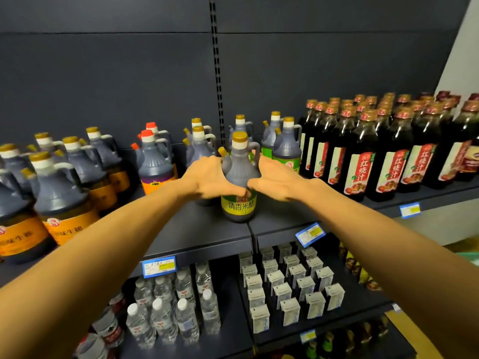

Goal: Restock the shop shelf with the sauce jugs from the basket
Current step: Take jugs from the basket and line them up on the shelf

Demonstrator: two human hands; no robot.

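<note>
Both hands, left hand [207,177] and right hand [278,177], clasped round a dark plastic jug with gold cap and green label [239,174], standing upright near the front edge of the dark metal shelf [207,229]. Placing apparently nearly finished; basket out of view, so remaining jugs unknown. Label readable: "清香米醋".

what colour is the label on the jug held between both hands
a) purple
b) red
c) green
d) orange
c: the jug gripped by the left hand and right hand has a green and yellow label below the thumbs; orange labels are on other jugs further left.
</note>
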